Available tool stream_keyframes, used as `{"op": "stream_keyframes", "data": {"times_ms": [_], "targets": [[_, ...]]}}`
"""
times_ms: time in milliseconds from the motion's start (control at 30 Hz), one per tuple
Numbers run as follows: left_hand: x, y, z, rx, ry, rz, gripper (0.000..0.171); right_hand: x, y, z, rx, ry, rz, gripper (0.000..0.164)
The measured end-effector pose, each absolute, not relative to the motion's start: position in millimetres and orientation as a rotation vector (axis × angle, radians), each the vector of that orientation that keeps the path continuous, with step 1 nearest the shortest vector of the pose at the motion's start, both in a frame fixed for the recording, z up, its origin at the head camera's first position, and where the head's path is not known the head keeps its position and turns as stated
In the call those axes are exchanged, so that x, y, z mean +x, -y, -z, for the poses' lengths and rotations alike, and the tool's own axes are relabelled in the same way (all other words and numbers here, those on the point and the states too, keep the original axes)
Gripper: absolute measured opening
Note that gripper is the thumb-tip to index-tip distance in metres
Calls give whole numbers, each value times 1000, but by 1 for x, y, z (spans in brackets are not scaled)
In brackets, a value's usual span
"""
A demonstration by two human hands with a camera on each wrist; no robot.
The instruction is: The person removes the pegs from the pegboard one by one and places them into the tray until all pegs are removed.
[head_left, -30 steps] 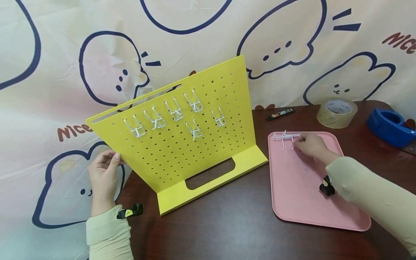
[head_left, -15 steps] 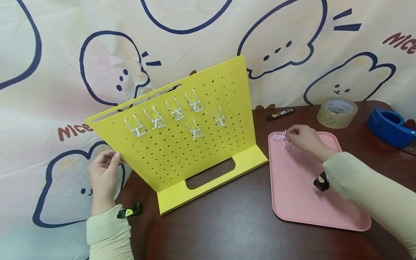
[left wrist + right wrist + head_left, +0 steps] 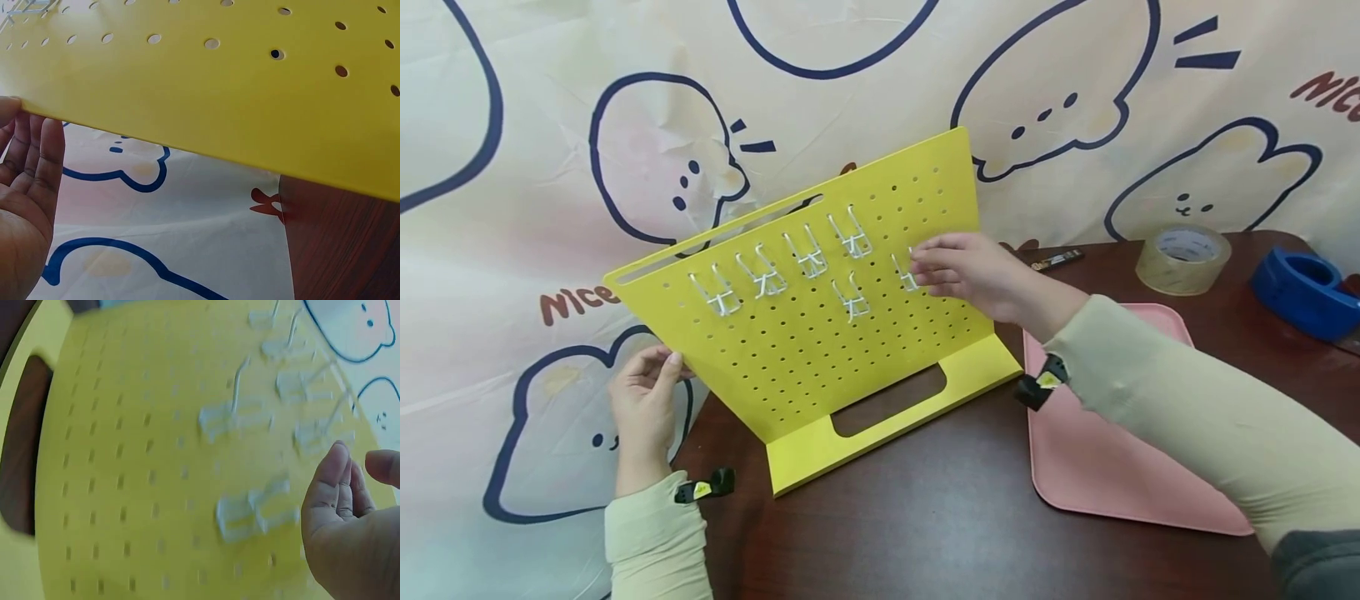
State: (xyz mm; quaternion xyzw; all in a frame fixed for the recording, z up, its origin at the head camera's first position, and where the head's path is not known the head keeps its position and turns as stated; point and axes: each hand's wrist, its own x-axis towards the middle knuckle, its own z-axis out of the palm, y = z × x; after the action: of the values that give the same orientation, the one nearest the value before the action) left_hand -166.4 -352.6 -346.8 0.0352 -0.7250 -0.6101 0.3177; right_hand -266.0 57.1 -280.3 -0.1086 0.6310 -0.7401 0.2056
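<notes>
A yellow pegboard [image 3: 820, 358] stands tilted on its flat base. Several white wire hooks [image 3: 856, 242] hang on its upper part. At the board's left edge my left hand [image 3: 649, 400] pinches the panel, thumb in front and fingers behind; the left wrist view shows the same edge grip. My right hand [image 3: 973, 275] is raised before the board's right side, fingertips overlapping the rightmost hook [image 3: 907, 273] in the head view. In the right wrist view its fingers [image 3: 334, 472] are loosely bent, with a gap and nothing visible between them.
A pink tray [image 3: 1120, 467] lies to the right, its far left part hidden behind my right arm. Beyond it are a roll of clear tape [image 3: 1183, 262], a blue tape dispenser [image 3: 1303, 296] and a small dark packet [image 3: 1058, 260]. A patterned cloth [image 3: 865, 92] hangs behind.
My right hand has left the hooks on the tray and moved left and up to the pegboard's right side. My left hand keeps its grip on the edge.
</notes>
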Motion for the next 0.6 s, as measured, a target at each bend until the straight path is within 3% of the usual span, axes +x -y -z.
{"op": "stream_keyframes", "data": {"times_ms": [600], "targets": [[-167, 352, 347, 86, 1917, 1591, 6, -268, 14, 269, -173, -1375, 2222, 16]]}}
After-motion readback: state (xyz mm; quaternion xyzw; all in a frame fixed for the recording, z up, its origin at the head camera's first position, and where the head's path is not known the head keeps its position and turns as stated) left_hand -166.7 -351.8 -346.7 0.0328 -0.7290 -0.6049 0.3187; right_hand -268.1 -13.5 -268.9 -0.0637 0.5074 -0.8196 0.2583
